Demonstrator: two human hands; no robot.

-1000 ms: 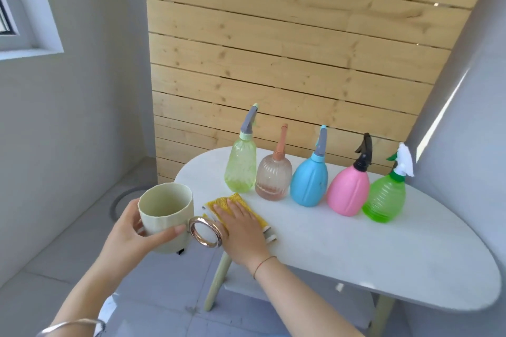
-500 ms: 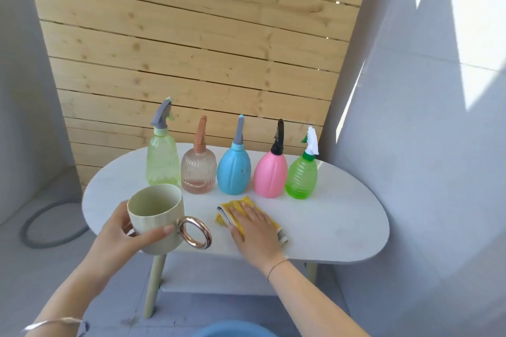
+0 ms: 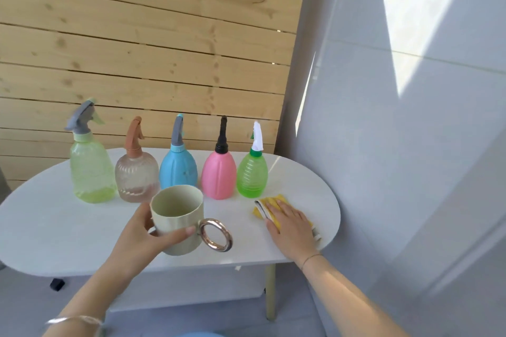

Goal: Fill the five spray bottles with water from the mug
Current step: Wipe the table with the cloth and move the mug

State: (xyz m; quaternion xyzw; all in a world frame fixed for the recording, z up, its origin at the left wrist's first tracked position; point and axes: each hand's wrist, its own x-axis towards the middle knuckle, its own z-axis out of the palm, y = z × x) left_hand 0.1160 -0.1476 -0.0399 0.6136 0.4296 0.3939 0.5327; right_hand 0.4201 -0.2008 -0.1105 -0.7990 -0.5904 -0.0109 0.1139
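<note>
Pale wooden slats (image 3: 137,49) and a grey wall back the white oval worktop (image 3: 54,227). Mug (image 3: 176,223): held clear of the worktop in the left grip (image 3: 139,238), whose fingers and thumb are wrapped round the body. The ring handle (image 3: 216,234) is unused and points toward the right grip (image 3: 291,224). Its water level cannot be told.

Five spray bottles are ranged just beyond the left grip: pale green bottle (image 3: 91,169), amber bottle (image 3: 137,175), blue bottle (image 3: 178,167) directly behind the mug, pink bottle (image 3: 219,175), bright green bottle (image 3: 252,175). All spray heads are seen fitted.

The right grip is laid flat, fingers straight, on a yellow cloth (image 3: 273,200) near the bright green bottle.

Step judged in hand: approach of the mug to the row. For a clean pour, one head should first be unscrewed and the bottle steadied by the right grip. The mug should be held level until its rim is over the neck. Spillage is made likely by the narrow necks.
</note>
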